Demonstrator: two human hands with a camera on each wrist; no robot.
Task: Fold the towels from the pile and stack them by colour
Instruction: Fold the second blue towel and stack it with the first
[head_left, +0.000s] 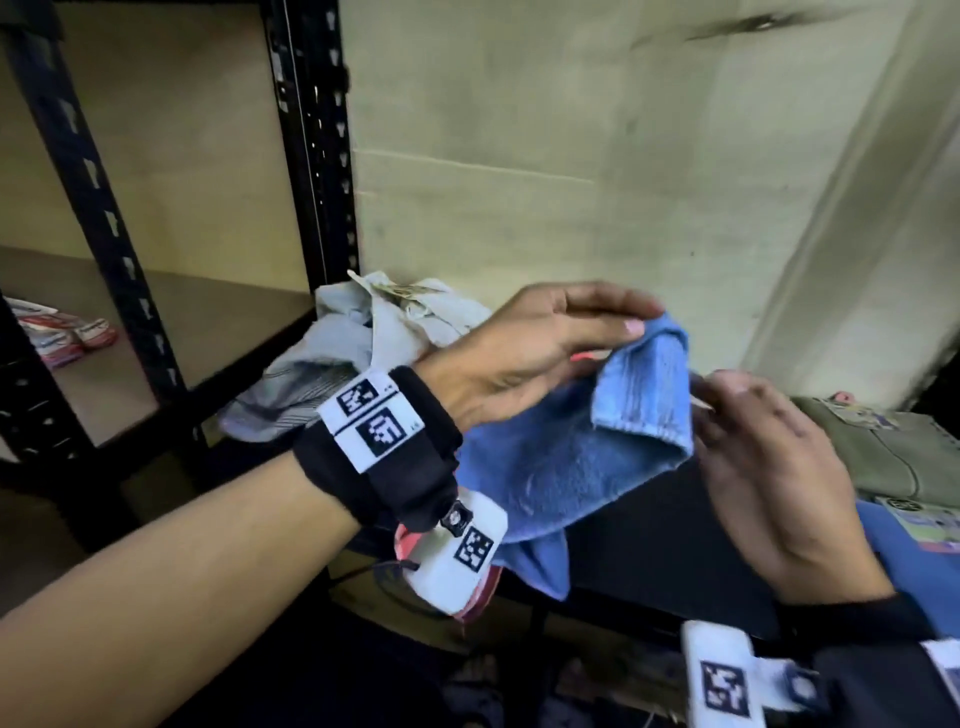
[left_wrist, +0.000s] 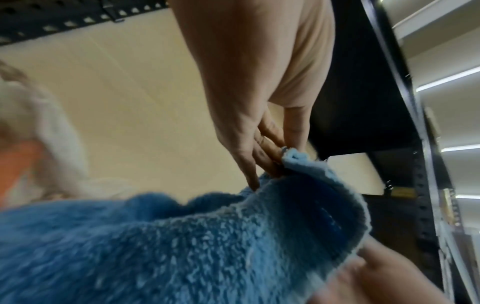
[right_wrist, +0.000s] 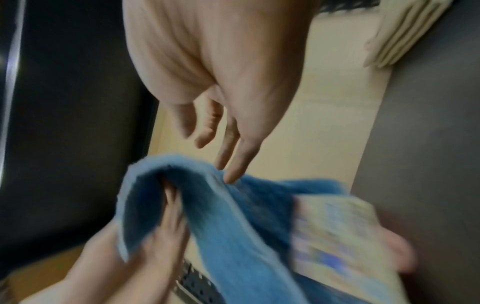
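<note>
L hand (head_left: 524, 358) pinches blue towel (head_left: 566, 457) by its top corner, held in air over the worktop. R hand (head_left: 769, 467) loose, fingers just brushing the edge. Needs to find the matching corner w/ R, pull taut, then fold. Pile (head_left: 353, 353) sits behind.

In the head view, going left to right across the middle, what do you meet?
Red-and-white packets on the shelf → black shelf upright → pile of pale towels → left hand → blue towel → right hand → folded olive towel.
</note>
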